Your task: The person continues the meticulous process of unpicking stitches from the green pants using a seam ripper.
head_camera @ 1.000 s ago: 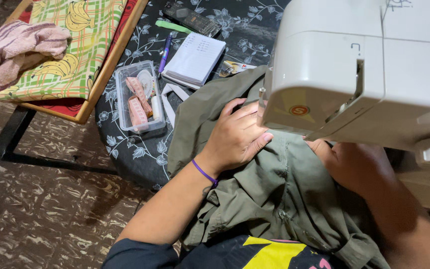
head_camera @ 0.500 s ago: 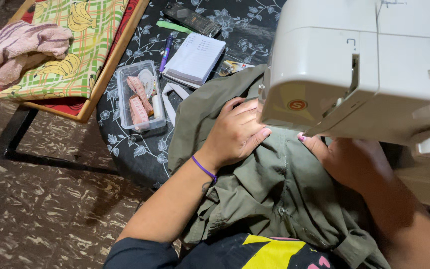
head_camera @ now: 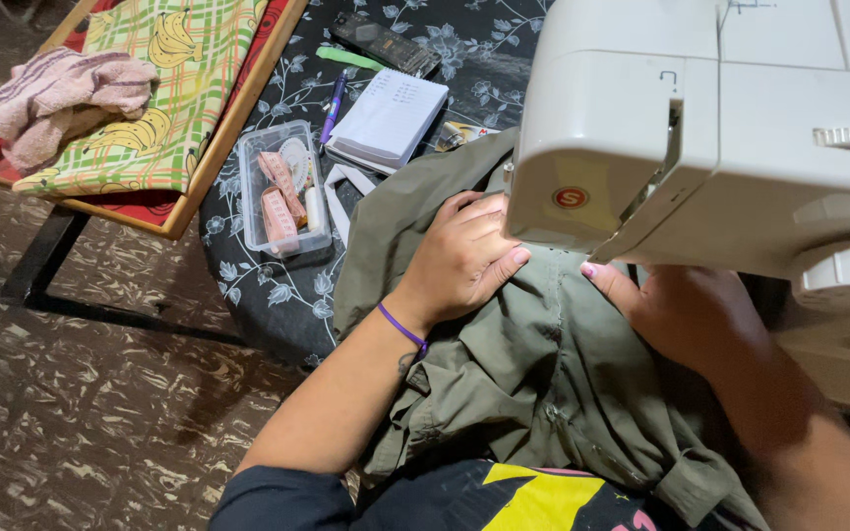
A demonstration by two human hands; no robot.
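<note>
An olive-green garment (head_camera: 533, 393) lies bunched under the head of a white sewing machine (head_camera: 720, 128) and hangs down toward my lap. My left hand (head_camera: 459, 261), a purple band on its wrist, presses flat on the cloth just left of the machine head, fingers together and curled over the fabric. My right hand (head_camera: 686, 315) rests on the cloth on the right, partly hidden beneath the machine, one fingertip showing near the seam. The needle area is hidden by the machine's body.
On the black floral tablecloth (head_camera: 258, 285) sit a clear plastic box (head_camera: 282, 192) of sewing bits, a white notepad (head_camera: 391, 118), a purple pen (head_camera: 333, 103) and a dark remote (head_camera: 386, 41). A wooden tray-table (head_camera: 174, 211) with green patterned cloth and a pink towel (head_camera: 56, 98) stands left.
Both hands have eased the olive cloth slightly under the machine head; my left fingers have shifted a little. The view has hardly moved.
</note>
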